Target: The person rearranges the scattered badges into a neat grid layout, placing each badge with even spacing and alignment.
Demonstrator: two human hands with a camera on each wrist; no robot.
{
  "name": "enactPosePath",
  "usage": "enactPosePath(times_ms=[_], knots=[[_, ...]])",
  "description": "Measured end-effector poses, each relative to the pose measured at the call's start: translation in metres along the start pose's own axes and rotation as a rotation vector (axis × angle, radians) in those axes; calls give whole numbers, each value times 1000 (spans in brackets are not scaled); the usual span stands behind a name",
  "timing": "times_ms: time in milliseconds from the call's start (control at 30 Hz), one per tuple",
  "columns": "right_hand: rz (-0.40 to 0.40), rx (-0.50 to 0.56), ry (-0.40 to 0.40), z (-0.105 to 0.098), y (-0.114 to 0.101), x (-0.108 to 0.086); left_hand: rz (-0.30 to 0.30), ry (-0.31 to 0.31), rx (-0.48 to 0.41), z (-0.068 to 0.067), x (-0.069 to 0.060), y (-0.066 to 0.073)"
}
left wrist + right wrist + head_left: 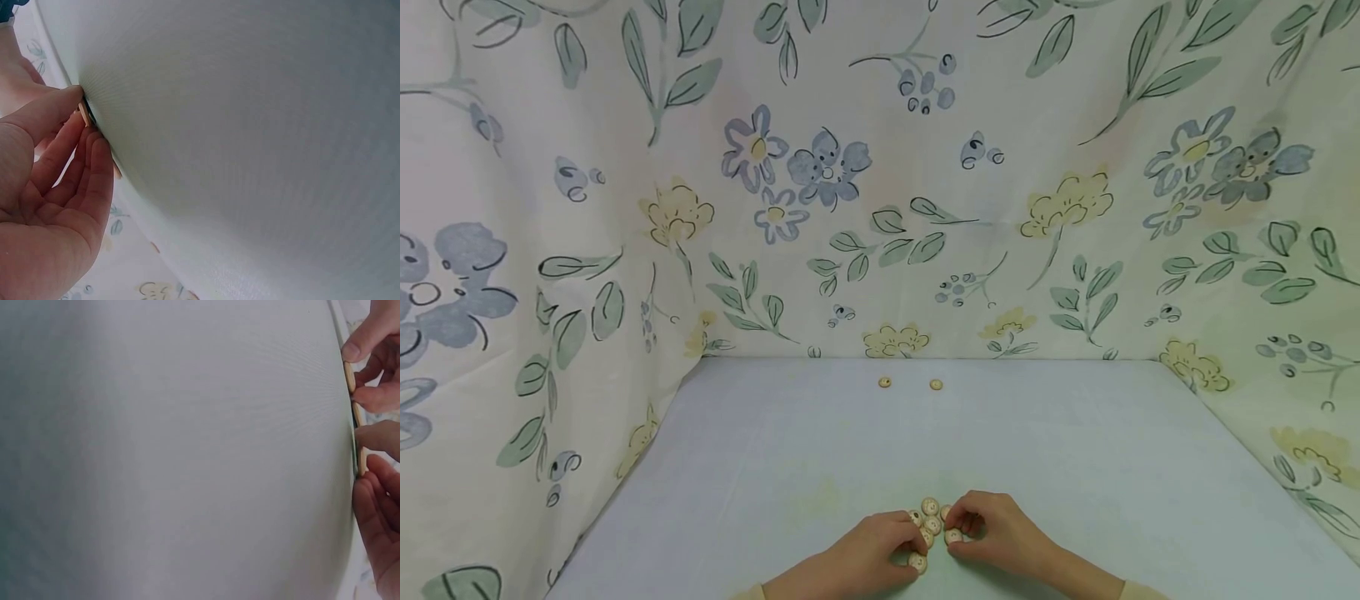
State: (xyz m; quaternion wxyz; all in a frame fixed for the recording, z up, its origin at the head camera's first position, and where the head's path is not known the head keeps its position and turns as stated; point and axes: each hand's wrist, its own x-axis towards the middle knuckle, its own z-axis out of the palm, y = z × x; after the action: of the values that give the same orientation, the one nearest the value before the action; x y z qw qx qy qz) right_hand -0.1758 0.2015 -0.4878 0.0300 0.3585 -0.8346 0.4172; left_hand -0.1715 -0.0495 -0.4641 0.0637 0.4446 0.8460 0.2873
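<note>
In the head view, my left hand (868,554) pinches a round tan button-like disc (917,563) at the table's near side. The thumb and fingers of my right hand (1003,533) hold another disc (953,536) just to the right. Several similar discs (931,506) lie clustered between the hands, some partly covered by fingers. Seen edge-on in the left wrist view, a thin disc (85,114) sits between the thumb and fingers of my left hand (59,181). The right wrist view has both hands along its right edge, with discs (349,377) between their fingertips.
Two more discs, one on the left (885,382) and one on the right (936,385), lie apart near the back edge of the pale table (775,450). A curtain (865,275) printed with flowers and leaves hangs behind and at both sides.
</note>
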Motion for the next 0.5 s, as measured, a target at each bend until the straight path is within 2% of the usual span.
enactPosePath(times_ms=[267, 500], knots=[[45, 41, -6, -4, -2, 2, -27, -18, -19, 0, 1, -1], [42, 48, 1, -8, 1, 4, 10, -2, -20, 0, 1, -2]])
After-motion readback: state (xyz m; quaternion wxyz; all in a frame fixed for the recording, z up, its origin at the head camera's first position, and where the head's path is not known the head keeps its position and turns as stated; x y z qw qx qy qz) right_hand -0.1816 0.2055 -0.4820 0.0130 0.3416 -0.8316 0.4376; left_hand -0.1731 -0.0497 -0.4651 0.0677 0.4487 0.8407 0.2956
